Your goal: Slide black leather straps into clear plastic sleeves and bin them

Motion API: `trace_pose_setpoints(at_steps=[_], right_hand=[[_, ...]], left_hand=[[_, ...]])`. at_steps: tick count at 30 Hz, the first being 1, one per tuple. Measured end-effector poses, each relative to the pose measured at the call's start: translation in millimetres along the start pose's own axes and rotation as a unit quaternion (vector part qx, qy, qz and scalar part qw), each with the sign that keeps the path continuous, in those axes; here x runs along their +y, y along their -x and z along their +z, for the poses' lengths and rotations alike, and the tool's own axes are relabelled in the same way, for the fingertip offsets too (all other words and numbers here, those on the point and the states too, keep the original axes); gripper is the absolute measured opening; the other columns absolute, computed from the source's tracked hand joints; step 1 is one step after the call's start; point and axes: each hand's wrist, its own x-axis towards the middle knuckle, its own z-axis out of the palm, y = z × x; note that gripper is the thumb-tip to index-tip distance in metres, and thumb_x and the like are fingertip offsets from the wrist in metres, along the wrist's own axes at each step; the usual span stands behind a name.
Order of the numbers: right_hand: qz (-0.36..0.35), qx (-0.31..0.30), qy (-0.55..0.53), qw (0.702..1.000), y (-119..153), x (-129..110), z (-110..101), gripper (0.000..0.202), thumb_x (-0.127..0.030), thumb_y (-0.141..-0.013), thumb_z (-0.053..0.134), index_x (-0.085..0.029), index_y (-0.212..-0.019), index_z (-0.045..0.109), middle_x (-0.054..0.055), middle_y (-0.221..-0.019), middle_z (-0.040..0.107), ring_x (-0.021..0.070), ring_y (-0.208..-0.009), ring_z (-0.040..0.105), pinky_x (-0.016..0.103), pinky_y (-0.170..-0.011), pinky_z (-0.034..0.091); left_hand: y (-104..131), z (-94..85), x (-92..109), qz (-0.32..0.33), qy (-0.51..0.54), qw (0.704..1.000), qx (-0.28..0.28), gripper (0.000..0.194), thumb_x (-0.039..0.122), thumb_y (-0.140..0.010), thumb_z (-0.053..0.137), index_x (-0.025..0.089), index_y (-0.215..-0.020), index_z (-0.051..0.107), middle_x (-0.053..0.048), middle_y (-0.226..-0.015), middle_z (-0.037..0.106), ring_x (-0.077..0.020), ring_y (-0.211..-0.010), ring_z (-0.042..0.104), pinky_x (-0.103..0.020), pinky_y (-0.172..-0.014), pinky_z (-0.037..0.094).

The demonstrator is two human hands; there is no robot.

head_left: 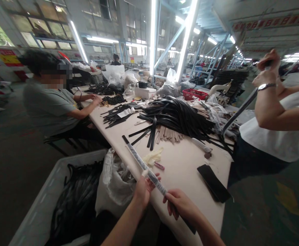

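A long black strap [136,156], partly covered with a whitish see-through wrap, runs diagonally over the near edge of the table [129,135]. My left hand [146,186] is under its middle, with the thumb on one side and the fingers curled on the other. Farther down the strap, my right hand [176,203] pinches it between thumb and fingers, and its dark end shows below that hand. Just beyond the strap lie a crumpled yellowish piece [153,156] and a small pink object [159,165].
Black straps [175,114] are heaped mid-table, and a black flat piece [213,182] lies at right. A bin of black strips [72,198] and a white sack [115,184] stand at left. One person sits left; another stands right, holding a long strip.
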Motion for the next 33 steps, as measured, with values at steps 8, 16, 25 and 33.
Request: trace_pose_setpoints(at_steps=[8, 16, 25, 33], right_hand=[[0.057, -0.022, 0.04, 0.997, 42.9, 35.3, -30.2, 0.063, -0.075, -0.083, 0.049, -0.015, -0.095, 0.064, 0.006, -0.067, 0.069, 0.0152, -0.047, 0.06, 0.025, -0.048, 0.045], [-0.246, 0.162, 0.237, 0.926, -50.4, -150.8, -30.9, 0.044, -0.048, -0.095, 0.055, -0.018, -0.125, 0.066, 0.012, -0.123, 0.068, 0.0259, -0.112, 0.064, 0.038, -0.096, 0.049], [-0.386, 0.026, 0.214, 0.897, -150.8, -280.7, 35.6, 0.033, -0.038, -0.094, 0.061, -0.008, -0.091, 0.072, 0.006, -0.08, 0.074, 0.0159, -0.079, 0.069, 0.031, -0.083, 0.053], [-0.405, 0.099, 0.187, 0.89, -113.4, -289.9, 14.0, 0.041, -0.044, -0.1, 0.049, -0.009, -0.116, 0.065, 0.009, -0.097, 0.073, 0.0176, -0.087, 0.069, 0.033, -0.085, 0.052]], left_hand=[[-81.0, -5.6, 141.5, 0.139, 0.079, 0.986, 0.051, 0.027, 0.038, -0.097, 0.047, 0.014, -0.105, 0.057, -0.012, -0.084, 0.071, -0.0186, -0.064, 0.069, -0.033, -0.061, 0.057], [-53.9, 50.5, 125.9, 0.32, -0.055, 0.94, -0.103, 0.027, 0.042, -0.091, 0.058, 0.016, -0.096, 0.062, -0.001, -0.069, 0.062, -0.012, -0.049, 0.055, -0.024, -0.047, 0.044], [-26.8, 60.0, 68.1, 0.319, -0.173, 0.929, -0.071, 0.028, 0.044, -0.089, 0.06, 0.017, -0.083, 0.061, -0.004, -0.071, 0.067, -0.0153, -0.057, 0.062, -0.026, -0.057, 0.048], [-36.7, 43.6, 4.7, 0.242, -0.144, 0.957, -0.065, 0.027, 0.044, -0.087, 0.062, 0.017, -0.088, 0.059, 0.0, -0.061, 0.061, -0.0141, -0.05, 0.06, -0.024, -0.052, 0.046]])
